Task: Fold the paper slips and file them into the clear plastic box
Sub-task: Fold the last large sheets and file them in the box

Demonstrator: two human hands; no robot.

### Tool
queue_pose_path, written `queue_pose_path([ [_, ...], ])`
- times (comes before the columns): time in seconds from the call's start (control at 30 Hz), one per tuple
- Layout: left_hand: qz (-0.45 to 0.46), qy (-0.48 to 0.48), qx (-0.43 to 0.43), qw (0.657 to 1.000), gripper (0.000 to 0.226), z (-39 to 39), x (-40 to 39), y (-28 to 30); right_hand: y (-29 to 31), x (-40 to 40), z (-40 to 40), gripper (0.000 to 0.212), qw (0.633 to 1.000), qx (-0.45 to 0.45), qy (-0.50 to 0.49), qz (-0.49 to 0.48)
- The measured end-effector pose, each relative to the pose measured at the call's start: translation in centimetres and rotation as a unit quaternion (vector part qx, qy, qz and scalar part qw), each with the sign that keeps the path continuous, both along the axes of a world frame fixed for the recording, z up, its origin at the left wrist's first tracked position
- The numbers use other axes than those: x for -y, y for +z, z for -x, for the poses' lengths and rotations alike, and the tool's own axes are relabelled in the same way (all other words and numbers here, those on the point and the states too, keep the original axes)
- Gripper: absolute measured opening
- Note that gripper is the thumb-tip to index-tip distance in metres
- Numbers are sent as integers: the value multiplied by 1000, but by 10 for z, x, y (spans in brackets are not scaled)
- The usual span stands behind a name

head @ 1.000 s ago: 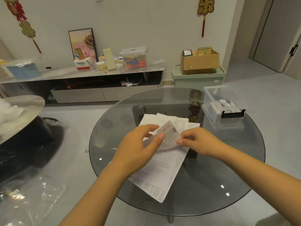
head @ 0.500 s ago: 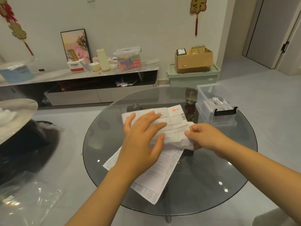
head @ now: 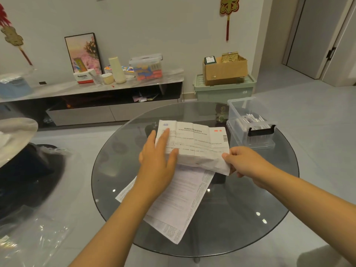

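Note:
A creased white printed slip (head: 196,143) lies on the round dark glass table (head: 250,218), its near part folded over. My left hand (head: 158,160) lies flat with straight fingers on the slip's left side. My right hand (head: 242,162) pinches the slip's near right corner. Under it a longer printed sheet (head: 173,205) lies slanted toward the table's near edge. The clear plastic box (head: 238,114) stands at the table's far right with folded slips (head: 250,120) inside and a black latch on its front.
A low TV cabinet (head: 92,89) with bottles, boxes and a framed picture runs along the back wall. A green bin (head: 223,91) carries a cardboard box. Clear plastic wrap (head: 34,234) and a dark seat are at my left.
The slip has been opened out and laid flat on the table. My left hand went from pinching it to lying flat and slid to its left side; my right hand kept its corner.

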State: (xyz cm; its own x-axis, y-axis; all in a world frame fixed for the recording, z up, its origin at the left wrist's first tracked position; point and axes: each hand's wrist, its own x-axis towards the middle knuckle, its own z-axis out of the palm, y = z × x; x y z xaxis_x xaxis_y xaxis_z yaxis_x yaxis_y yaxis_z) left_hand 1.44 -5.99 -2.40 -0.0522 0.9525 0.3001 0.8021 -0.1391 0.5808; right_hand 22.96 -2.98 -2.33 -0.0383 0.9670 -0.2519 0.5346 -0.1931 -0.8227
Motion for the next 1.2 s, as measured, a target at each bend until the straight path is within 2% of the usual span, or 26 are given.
queue_pose_path([
  [0.17, 34, -12, 176, 984, 49, 8, -1, 5, 0, 2, -2, 33, 1000, 7, 1, -12],
  [0.27, 49, -8, 191, 980, 48, 10, 0, 6, -2, 1, -5, 30, 999, 28, -8, -40],
  [0.4, 119, 34, 156, 980, 49, 15, 0, -1, -8, 1, -4, 21, 995, 84, -3, -62],
  [0.5, 162, 50, 84, 982, 50, 17, 2, -6, -17, 3, -1, 19, 989, 135, 11, -57],
  [0.57, 158, 54, 33, 985, 49, 15, 5, -8, -20, 7, 4, 19, 977, 200, 24, -73],
  [0.67, 156, 46, -46, 986, 53, 12, 10, -11, -19, 15, 9, 20, 935, 332, 60, -110],
  [0.73, 155, 43, -98, 982, 57, 14, 10, -16, -17, 17, 9, 31, 924, 353, 71, -129],
  [0.8, 155, 52, -116, 980, 58, 14, 11, -19, -16, 18, 8, 46, 922, 355, 63, -139],
  [0.9, 105, 50, -179, 977, 54, 7, 15, -22, -24, 19, 6, 61, 869, 426, 84, -240],
  [0.93, 87, 32, -198, 976, 51, 1, 18, -24, -29, 20, 8, 60, 862, 408, 103, -284],
  [1.0, 92, -19, -192, 977, 49, -12, 23, -29, -35, 25, 13, 58, 872, 352, 151, -304],
  [1.13, 164, -64, -190, 966, 55, -28, 23, -41, -43, 32, 21, 89, 881, 361, 222, -212],
  [1.2, 186, -68, -224, 954, 58, -26, 19, -45, -45, 30, 21, 84, 885, 368, 218, -185],
])
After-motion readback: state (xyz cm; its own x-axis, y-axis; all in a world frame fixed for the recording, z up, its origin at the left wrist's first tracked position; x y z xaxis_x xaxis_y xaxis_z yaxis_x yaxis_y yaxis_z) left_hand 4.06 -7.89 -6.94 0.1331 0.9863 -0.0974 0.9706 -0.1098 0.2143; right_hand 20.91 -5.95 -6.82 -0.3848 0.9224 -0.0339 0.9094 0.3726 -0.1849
